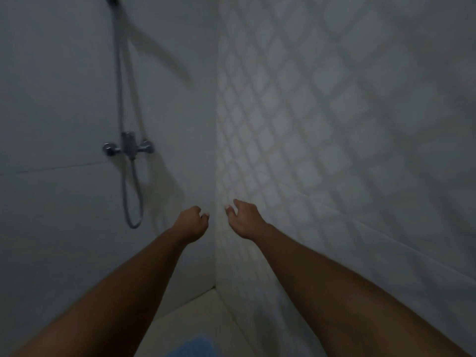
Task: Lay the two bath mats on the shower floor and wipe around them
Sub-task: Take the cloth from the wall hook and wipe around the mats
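Both my arms stretch forward toward the shower corner in dim light. My left hand (192, 222) is loosely curled with nothing in it. My right hand (244, 219) has its fingers apart and holds nothing. A patch of a blue bath mat (193, 347) shows on the pale shower floor (195, 318) at the bottom edge, between my forearms. Only this one mat is in view, and no cloth is visible.
A chrome shower mixer (128, 146) with a looping hose (131, 197) hangs on the plain left wall. The right wall (309, 112) has diamond-pattern tiles. The two walls meet in a corner just beyond my hands.
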